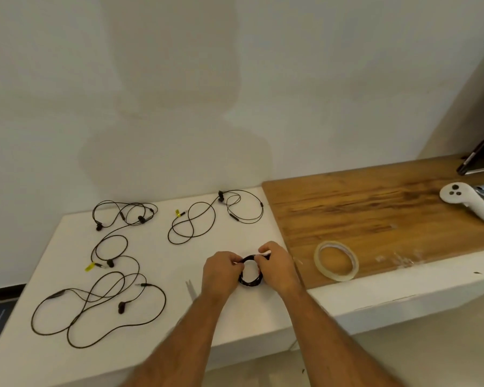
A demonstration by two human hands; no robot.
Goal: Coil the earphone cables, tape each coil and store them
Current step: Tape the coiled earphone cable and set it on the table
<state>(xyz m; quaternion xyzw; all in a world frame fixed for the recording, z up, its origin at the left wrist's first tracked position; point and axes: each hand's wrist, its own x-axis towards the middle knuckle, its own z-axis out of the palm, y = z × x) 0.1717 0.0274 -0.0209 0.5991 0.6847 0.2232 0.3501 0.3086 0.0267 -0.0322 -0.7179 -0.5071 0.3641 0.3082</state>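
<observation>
Now one black earphone coil point(249, 275) is held over the white table point(229, 317), gripped from both sides: the left hand point(221, 270) has its fingers curled round the coil's left edge, and the right hand point(277, 268) has its fingers closed on the right edge, with a strip of clear tape point(264, 253) pinched at the coil's top. Three loose earphone sets are counted on the white surface: one at the back left point(123, 215), one at the back centre point(215, 216), one sprawled at the front left point(95, 305). Two yellow tags point(90, 266) are seen on the cables. One roll of clear tape point(336, 260) is laid flat on the wooden board point(375, 208), just right of the hands. One white controller point(467, 203) is rested farther right, well apart. Part of the coil is hidden by the fingers.
</observation>
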